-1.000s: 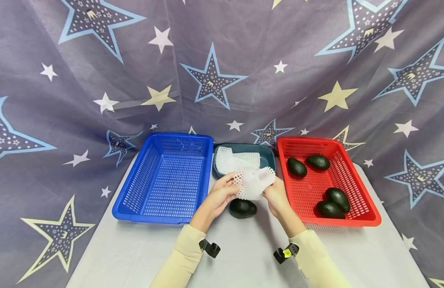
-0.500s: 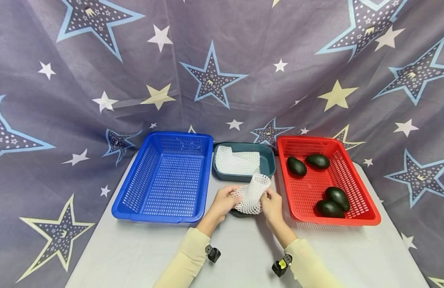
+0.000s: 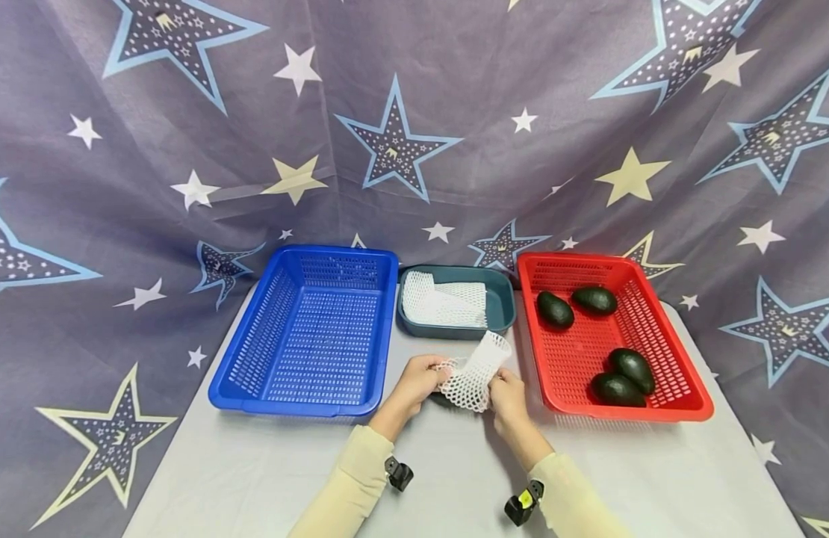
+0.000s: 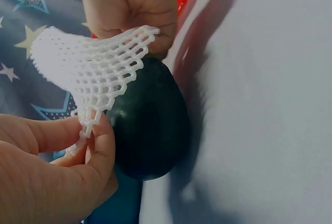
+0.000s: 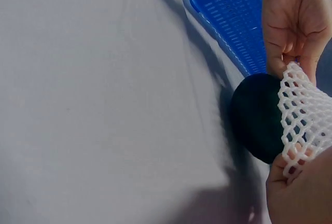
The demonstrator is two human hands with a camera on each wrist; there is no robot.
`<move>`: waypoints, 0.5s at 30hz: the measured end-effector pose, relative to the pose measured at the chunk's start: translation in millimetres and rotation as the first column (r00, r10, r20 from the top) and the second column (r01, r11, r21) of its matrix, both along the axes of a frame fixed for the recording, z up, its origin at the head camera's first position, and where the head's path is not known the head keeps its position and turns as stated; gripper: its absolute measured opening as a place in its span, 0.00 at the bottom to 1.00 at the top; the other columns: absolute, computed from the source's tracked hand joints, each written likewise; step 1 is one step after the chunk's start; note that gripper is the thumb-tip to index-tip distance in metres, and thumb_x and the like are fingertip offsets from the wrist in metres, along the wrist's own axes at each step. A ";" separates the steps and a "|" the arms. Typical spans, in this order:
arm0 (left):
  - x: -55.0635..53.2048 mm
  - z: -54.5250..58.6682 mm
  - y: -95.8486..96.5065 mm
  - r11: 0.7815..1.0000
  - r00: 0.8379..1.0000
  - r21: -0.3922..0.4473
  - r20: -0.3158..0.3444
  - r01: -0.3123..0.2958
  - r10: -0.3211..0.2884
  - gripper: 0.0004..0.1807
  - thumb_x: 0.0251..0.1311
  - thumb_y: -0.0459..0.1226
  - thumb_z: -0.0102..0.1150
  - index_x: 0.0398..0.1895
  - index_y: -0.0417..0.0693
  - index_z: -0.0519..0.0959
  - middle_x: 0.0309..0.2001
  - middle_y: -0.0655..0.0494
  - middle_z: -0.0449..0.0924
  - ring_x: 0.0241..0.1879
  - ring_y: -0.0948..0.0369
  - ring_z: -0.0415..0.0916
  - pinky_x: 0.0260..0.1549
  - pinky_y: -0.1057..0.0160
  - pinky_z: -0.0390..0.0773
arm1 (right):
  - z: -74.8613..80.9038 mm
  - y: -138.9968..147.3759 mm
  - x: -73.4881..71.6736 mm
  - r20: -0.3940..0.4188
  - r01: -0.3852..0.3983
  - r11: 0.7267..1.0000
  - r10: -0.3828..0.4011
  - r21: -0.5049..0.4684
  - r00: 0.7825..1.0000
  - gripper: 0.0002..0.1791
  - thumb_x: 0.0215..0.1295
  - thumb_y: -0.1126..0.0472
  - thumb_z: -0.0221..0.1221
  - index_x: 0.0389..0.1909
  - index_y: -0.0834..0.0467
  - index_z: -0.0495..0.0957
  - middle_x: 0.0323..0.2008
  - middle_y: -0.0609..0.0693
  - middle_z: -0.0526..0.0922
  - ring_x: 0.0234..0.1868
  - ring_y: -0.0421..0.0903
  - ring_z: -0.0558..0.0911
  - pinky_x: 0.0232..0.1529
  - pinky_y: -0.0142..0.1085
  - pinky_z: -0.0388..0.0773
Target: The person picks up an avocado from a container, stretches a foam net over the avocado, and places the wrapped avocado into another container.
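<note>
White net (image 3: 478,376): lower than a second ago, its mouth now overlapping the avocado (image 4: 153,125).
Left hand (image 3: 414,379): pinches the net's rim at nine o'clock.
Right hand (image 3: 508,397): grips it at four.
Avocado: on the table (image 3: 455,478), at the net's seven o'clock, partly hidden; wrapping seems barely begun.

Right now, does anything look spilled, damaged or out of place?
Nothing stands out: four avocados lie in the red basket, while the left hand and right hand hold a white net by another avocado.
</note>
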State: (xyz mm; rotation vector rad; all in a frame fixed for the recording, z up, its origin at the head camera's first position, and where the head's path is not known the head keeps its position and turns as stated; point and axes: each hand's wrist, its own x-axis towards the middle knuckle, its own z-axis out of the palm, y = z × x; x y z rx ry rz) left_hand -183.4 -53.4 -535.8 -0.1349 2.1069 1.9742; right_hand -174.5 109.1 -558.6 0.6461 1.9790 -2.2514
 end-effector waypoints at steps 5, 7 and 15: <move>-0.1 -3.6 -1.6 1.000 0.999 0.026 0.040 -0.008 0.007 0.15 0.71 0.29 0.52 0.52 0.25 0.80 0.38 0.47 0.84 0.30 0.67 0.75 0.31 0.72 0.78 | -10.5 -0.3 3.1 0.044 -0.027 0.996 0.031 -0.091 0.999 0.12 0.70 0.72 0.44 0.29 0.60 0.72 0.22 0.43 0.73 0.24 0.35 0.74 0.27 0.28 0.75; 1.5 -3.0 -1.9 1.000 0.999 0.017 0.040 -0.019 0.018 0.15 0.71 0.30 0.53 0.52 0.26 0.81 0.39 0.46 0.84 0.31 0.67 0.75 0.31 0.72 0.77 | -14.6 -0.5 4.5 0.047 -0.030 0.994 0.035 -0.106 0.998 0.13 0.72 0.72 0.43 0.27 0.59 0.69 0.23 0.43 0.73 0.25 0.35 0.74 0.29 0.28 0.76; 4.5 -4.7 -1.4 0.996 0.996 -0.037 -0.024 -0.084 0.083 0.12 0.68 0.31 0.57 0.46 0.28 0.83 0.36 0.50 0.82 0.34 0.65 0.72 0.35 0.71 0.73 | -16.6 -4.0 13.0 0.034 -0.060 0.996 0.063 -0.061 0.997 0.14 0.72 0.72 0.44 0.25 0.59 0.65 0.24 0.44 0.71 0.25 0.37 0.72 0.26 0.29 0.73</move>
